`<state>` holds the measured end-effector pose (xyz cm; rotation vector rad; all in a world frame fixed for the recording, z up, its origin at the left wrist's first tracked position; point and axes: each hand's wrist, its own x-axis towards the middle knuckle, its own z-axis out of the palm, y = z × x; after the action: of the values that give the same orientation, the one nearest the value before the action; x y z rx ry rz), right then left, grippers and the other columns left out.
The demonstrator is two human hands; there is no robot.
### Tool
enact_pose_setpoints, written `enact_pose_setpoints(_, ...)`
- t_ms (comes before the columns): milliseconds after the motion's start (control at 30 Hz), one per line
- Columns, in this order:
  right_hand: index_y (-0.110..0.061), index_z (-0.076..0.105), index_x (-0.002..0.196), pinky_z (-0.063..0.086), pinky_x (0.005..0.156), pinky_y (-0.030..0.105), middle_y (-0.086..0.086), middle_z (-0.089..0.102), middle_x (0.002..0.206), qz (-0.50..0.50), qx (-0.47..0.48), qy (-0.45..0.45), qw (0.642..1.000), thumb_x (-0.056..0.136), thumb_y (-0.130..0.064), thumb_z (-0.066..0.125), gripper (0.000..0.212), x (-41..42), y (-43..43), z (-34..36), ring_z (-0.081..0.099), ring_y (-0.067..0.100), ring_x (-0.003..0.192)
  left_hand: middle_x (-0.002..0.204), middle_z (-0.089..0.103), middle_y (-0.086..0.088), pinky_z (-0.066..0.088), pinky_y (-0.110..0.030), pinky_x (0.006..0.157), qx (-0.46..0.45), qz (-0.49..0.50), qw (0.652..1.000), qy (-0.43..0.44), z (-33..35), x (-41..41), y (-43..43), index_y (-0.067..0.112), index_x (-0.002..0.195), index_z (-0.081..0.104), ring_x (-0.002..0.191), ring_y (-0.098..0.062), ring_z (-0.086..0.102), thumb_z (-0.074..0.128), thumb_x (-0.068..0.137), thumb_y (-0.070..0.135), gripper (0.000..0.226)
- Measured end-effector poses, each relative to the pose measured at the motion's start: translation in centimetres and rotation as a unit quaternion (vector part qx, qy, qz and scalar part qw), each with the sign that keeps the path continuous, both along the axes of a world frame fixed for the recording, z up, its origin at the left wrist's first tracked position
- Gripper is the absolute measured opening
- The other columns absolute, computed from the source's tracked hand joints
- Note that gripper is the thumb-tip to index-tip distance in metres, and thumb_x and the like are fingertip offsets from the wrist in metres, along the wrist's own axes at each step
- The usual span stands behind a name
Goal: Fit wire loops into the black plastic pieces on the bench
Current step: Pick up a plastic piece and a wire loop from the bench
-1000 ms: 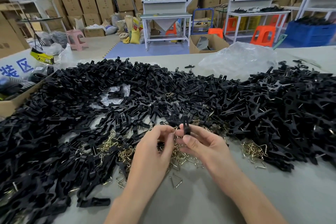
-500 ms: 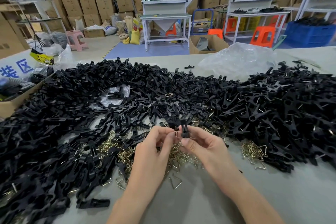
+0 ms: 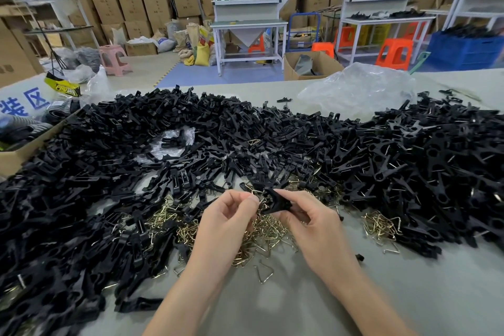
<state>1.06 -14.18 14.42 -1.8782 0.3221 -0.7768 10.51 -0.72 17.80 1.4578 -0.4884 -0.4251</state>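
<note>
My right hand (image 3: 316,229) grips a black plastic piece (image 3: 275,200) just above the bench, its forked end pointing left. My left hand (image 3: 226,224) meets it from the left and pinches a thin wire loop (image 3: 261,200) against the piece's open end. Most of the loop is hidden by my fingertips. Under both hands lies a heap of brass-coloured wire loops (image 3: 259,234). A huge pile of black plastic pieces (image 3: 114,172) covers the bench to the left, behind and to the right.
A second small heap of wire loops (image 3: 381,226) lies to the right. A crumpled clear plastic bag (image 3: 357,87) sits at the back right of the grey bench (image 3: 300,303). A cardboard box (image 3: 16,155) stands at the left edge.
The black piece has turned in my right hand from upright to lying sideways. Both hands stayed in the same spot over the wire heap.
</note>
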Motion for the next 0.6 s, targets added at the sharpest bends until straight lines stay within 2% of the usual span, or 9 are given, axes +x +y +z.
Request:
enact_pose_setpoints(133, -0.04, 0.07, 0.118, 0.047, 0.084, 0.012, -0.02, 0.071, 0.105, -0.008, -0.006, 0.0, 1.0, 0.09, -0.007, 0.073, 0.044, -0.11, -0.15, 0.12, 0.069, 0.006, 0.1, 0.069, 0.062, 0.002, 0.044, -0.016, 0.06, 0.014, -0.027, 0.999, -0.01, 0.37, -0.23, 0.21, 0.031, 0.073, 0.072, 0.066, -0.011, 0.052, 0.066, 0.093, 0.019, 0.024)
enact_pose_setpoints(300, -0.038, 0.069, 0.121, 0.051, 0.086, 0.012, -0.02, 0.069, 0.11, 0.018, -0.011, 0.0, 1.0, 0.093, -0.001, 0.068, 0.047, -0.3, 0.04, 0.07, 0.071, 0.003, 0.099, 0.066, 0.058, 0.003, 0.039, -0.014, 0.055, 0.044, -0.012, 0.999, -0.03, 0.39, -0.21, 0.23, 0.033, 0.069, 0.07, 0.062, -0.01, 0.047, 0.067, 0.089, 0.022, 0.023)
enact_pose_setpoints(467, -0.034, 0.069, 0.126, 0.052, 0.091, 0.019, -0.022, 0.066, 0.115, 0.015, -0.065, 0.012, 0.998, 0.093, -0.005, 0.068, 0.043, -0.46, 0.06, 0.06, 0.069, 0.006, 0.105, 0.062, 0.054, 0.006, 0.037, -0.016, 0.053, 0.072, -0.015, 0.996, -0.045, 0.21, -0.44, 0.05, 0.034, 0.07, 0.069, 0.058, -0.009, 0.044, 0.068, 0.088, 0.024, 0.021)
enact_pose_setpoints(600, -0.03, 0.069, 0.126, 0.053, 0.093, 0.023, -0.021, 0.066, 0.114, 0.018, -0.06, 0.015, 0.998, 0.094, -0.006, 0.069, 0.04, -0.51, -0.07, 0.16, 0.069, 0.007, 0.106, 0.06, 0.056, 0.004, 0.037, -0.013, 0.051, 0.071, 0.012, 0.996, -0.049, 0.2, -0.18, 0.16, 0.026, 0.063, 0.067, 0.056, -0.007, 0.046, 0.068, 0.087, 0.022, 0.024)
